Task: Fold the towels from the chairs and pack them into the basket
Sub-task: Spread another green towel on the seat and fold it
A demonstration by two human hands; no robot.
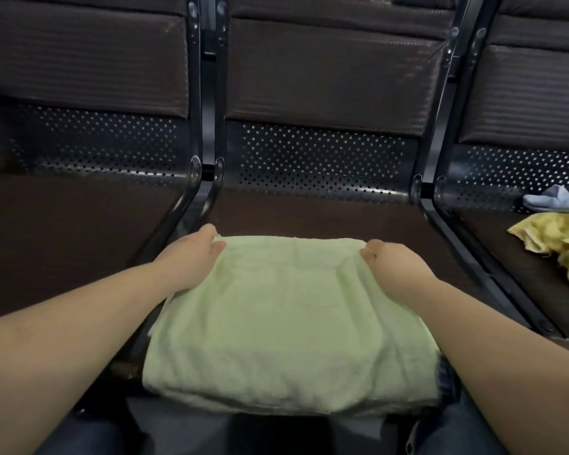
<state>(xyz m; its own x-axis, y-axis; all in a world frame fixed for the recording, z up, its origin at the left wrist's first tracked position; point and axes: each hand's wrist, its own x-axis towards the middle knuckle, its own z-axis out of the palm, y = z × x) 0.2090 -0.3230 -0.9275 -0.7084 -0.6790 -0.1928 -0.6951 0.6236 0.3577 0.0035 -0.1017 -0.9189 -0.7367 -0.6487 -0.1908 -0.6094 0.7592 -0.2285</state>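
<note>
A pale green towel (286, 326) lies folded into a thick rectangle on the middle chair seat (309, 215), its near edge hanging over the seat's front. My left hand (194, 254) pinches the towel's far left corner. My right hand (391, 261) pinches the far right corner. Both hands hold the far edge down at the seat. No basket is in view.
A crumpled yellow towel (552, 238) and a light blue cloth (552, 200) lie on the right chair seat. The left chair seat (73, 231) holds nothing. Dark metal frames (207, 178) separate the seats; perforated backrests rise behind. My legs in dark trousers are at the bottom.
</note>
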